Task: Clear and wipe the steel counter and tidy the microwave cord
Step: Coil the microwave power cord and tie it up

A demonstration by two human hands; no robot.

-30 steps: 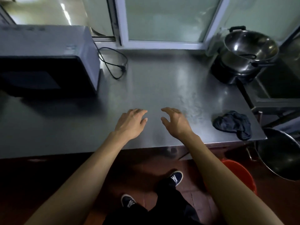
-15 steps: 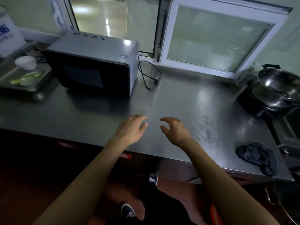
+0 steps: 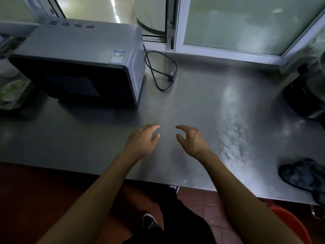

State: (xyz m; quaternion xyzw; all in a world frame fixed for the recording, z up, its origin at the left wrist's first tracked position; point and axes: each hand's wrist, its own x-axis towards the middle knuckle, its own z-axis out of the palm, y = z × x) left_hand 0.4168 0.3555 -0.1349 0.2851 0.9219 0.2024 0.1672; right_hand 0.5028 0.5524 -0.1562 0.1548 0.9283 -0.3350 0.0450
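The steel counter [image 3: 202,106] spans the view. A grey microwave [image 3: 82,62] stands at its back left. Its black cord [image 3: 158,71] lies in a loose loop to the right of it, the plug resting on the steel. A dark crumpled cloth [image 3: 302,175] sits at the counter's front right edge. My left hand [image 3: 142,141] and my right hand [image 3: 191,140] hover side by side over the front middle of the counter. Both hold nothing, with fingers loosely bent.
A metal tray [image 3: 10,92] with green food lies left of the microwave. A dark stove base [image 3: 302,99] sits at the right edge. A sliding window frame [image 3: 228,51] runs along the back. A red bucket [image 3: 290,224] stands on the floor below, front right.
The view has swung left and nearer the counter, so the pot has slid out of frame and the microwave looks larger. Both hands stay in the same empty pose over the counter.
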